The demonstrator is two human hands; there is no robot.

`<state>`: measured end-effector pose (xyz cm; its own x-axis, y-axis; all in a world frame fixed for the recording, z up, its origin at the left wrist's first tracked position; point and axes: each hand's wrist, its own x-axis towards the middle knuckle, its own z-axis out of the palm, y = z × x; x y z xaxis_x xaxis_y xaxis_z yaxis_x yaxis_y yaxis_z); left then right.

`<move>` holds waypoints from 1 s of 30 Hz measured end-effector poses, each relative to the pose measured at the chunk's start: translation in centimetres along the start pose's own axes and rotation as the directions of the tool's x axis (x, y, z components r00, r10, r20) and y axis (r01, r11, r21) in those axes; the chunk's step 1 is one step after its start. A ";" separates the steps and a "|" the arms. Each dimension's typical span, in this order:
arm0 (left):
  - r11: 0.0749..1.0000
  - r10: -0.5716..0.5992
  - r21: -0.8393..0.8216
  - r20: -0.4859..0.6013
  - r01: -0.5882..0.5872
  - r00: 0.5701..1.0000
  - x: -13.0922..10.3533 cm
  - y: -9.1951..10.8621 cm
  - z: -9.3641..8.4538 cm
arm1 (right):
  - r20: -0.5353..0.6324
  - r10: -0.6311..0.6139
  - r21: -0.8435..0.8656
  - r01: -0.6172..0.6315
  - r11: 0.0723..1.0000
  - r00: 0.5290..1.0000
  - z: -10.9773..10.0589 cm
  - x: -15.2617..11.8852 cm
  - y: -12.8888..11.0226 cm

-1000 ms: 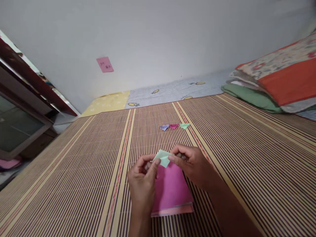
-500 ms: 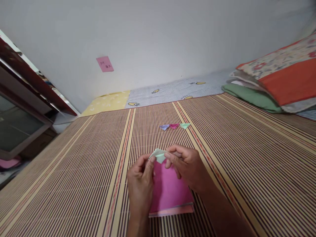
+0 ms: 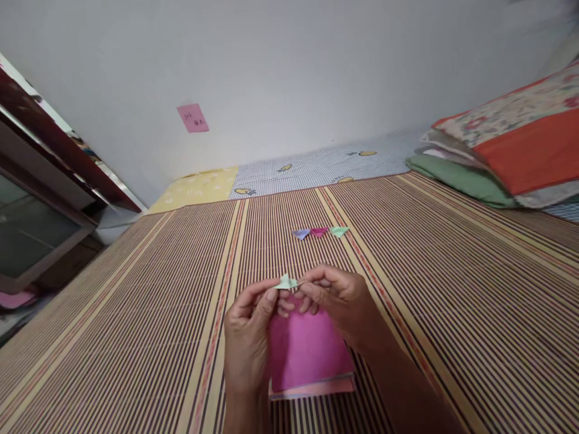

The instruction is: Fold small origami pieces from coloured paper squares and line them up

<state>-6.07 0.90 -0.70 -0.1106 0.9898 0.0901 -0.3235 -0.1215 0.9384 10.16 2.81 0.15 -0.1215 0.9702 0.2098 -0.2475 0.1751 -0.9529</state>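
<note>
Between both hands is a small piece of light green folded paper [image 3: 286,282], with one point sticking up. My left hand [image 3: 251,325] pinches its left corner between thumb and forefinger. The right corner is pinched by my right hand [image 3: 339,304], whose fingertips hide part of it. Just below the hands lies a stack of coloured paper [image 3: 312,355], magenta on top with a salmon sheet showing at the near edge. Farther off, three small folded paper triangles rest in a row: a lavender one [image 3: 301,234], a magenta one [image 3: 319,231] and a light green one [image 3: 339,231].
A striped bamboo mat [image 3: 149,313] covers the bed. At the right sits a pile of folded bedding [image 3: 520,150]. A pink note [image 3: 193,117] is stuck on the wall [image 3: 289,72] behind. Patterned cloth [image 3: 307,172] shows beyond the mat.
The green paper has turned from a flat, face-on diamond to a narrower shape with a raised point. My left hand has shifted slightly left, and the fingers of both hands have curled beneath the paper.
</note>
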 end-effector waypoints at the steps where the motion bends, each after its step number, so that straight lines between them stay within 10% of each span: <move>1: 1.000 0.000 -0.017 -0.007 0.000 1.000 0.0 -0.1 0.0 | 0.000 -0.010 -0.002 0.010 1.000 1.000 0.0 0.0 -0.1; 17: 0.936 0.239 0.303 -0.179 -0.178 0.954 -0.8 0.2 1.5 | 0.031 -0.175 -0.080 0.177 0.981 0.984 -0.1 -0.3 -0.6; 30: 0.704 0.519 0.589 -0.047 -0.396 0.853 -1.2 -0.1 1.7 | 0.031 -0.135 -0.074 0.137 0.988 0.990 0.0 -0.2 -1.0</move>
<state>-4.28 -0.17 -0.32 -0.3066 0.7778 0.5486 0.3695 -0.4339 0.8217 10.39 2.45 1.04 -0.1168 0.9318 0.3437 -0.1896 0.3188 -0.9287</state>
